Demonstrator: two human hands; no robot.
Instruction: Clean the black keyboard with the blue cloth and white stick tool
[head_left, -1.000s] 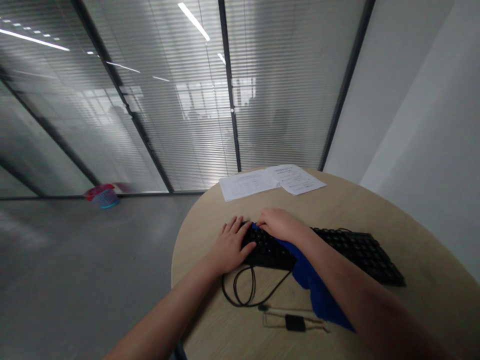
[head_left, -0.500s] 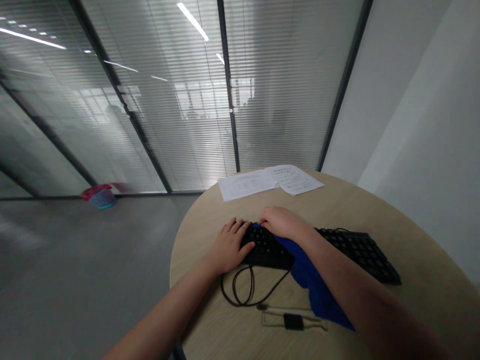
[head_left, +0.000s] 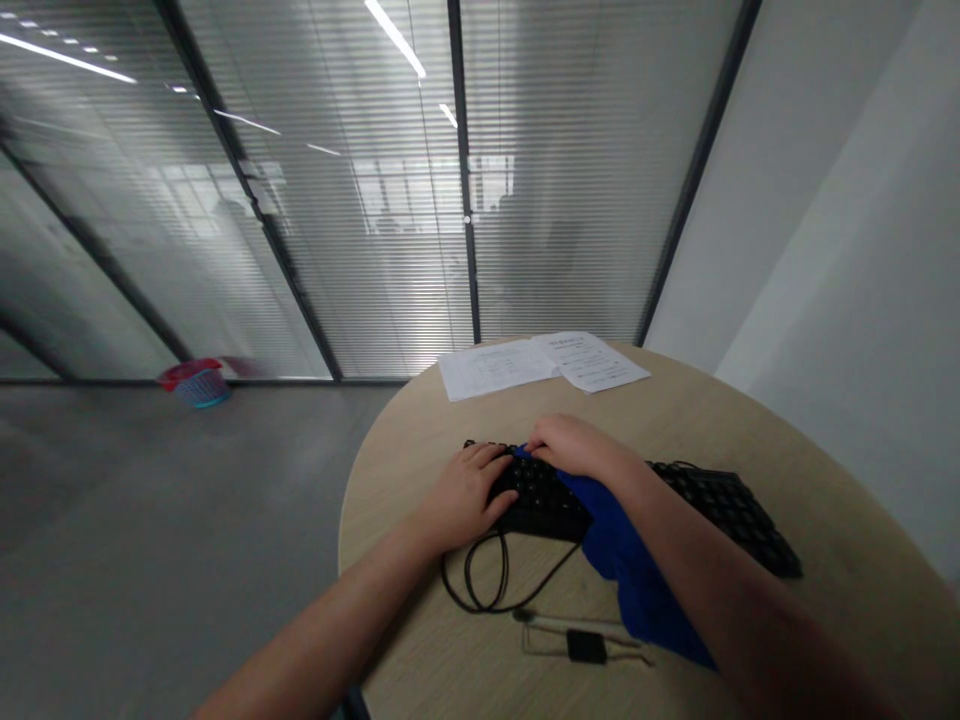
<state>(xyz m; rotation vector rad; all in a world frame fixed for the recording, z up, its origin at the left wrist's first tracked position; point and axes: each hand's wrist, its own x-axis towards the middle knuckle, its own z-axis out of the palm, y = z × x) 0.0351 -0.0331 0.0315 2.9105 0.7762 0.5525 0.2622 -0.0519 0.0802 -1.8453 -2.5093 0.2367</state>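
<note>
A black keyboard (head_left: 544,510) lies on the round table under both my hands. My left hand (head_left: 471,495) rests on its left end, fingers stretched over the keys. My right hand (head_left: 570,443) is closed in a pinch on a blue cloth (head_left: 619,545) at the keyboard's far edge. The cloth trails under my right forearm towards me. Beyond that forearm more black keys (head_left: 739,515) show; whether they belong to the same keyboard is hidden. A black cable (head_left: 487,608) lies looped in front of the keyboard.
Thin bent metal tools with a black block (head_left: 586,646) lie near me on the table (head_left: 420,440). Printed papers (head_left: 502,370) lie at its far edge. A red and blue basket (head_left: 201,385) stands on the floor at left. Glass partitions and a white wall surround the table.
My right hand has shifted slightly right along the keyboard's far edge with the cloth. My left hand has moved a little right, its fingers closer together. The view has tilted slightly.
</note>
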